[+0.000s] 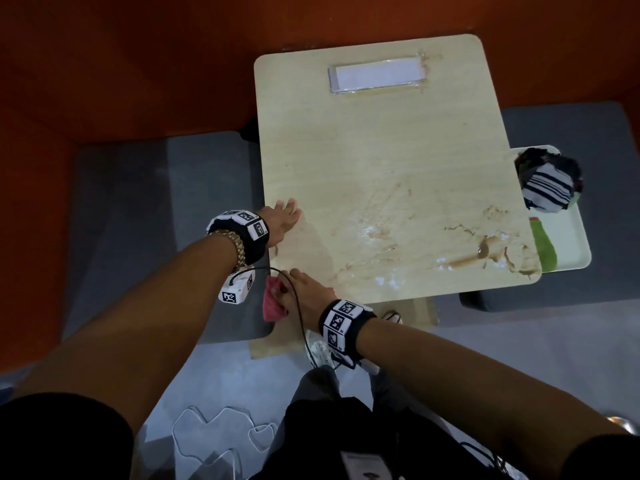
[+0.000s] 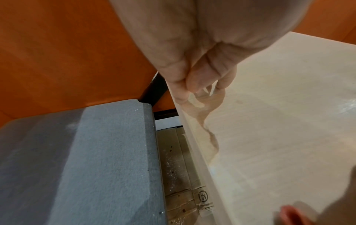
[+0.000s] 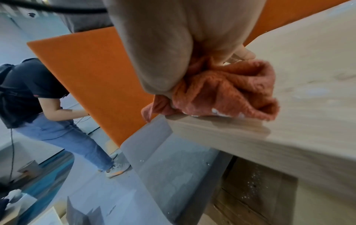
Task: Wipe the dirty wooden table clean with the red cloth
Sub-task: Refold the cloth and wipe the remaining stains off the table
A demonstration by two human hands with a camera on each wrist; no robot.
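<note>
Right hand [image 1: 306,289] clutches bunched red cloth [image 3: 227,91] at stained pale wooden table [image 1: 381,161] corner; left hand [image 1: 282,216] flat, fingers spread; white tray [image 1: 571,237] of fabric alongside.

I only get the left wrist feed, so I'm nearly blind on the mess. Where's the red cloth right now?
Observer: The red cloth is bunched in the right hand at the near left corner of the wooden table, partly hanging over the edge.
Operator: I see just one pale streak by my fingers. Is that all the dirt?
Observer: No. The heaviest brown spill lies near the table's near right corner, with smears running back toward the cloth.
Operator: Anything beside the table on that side?
Observer: A white tray holding a striped bundle of fabric sits just past the right edge.
Operator: And my left hand?
Observer: The left hand lies flat on the left edge, holding nothing.
</note>
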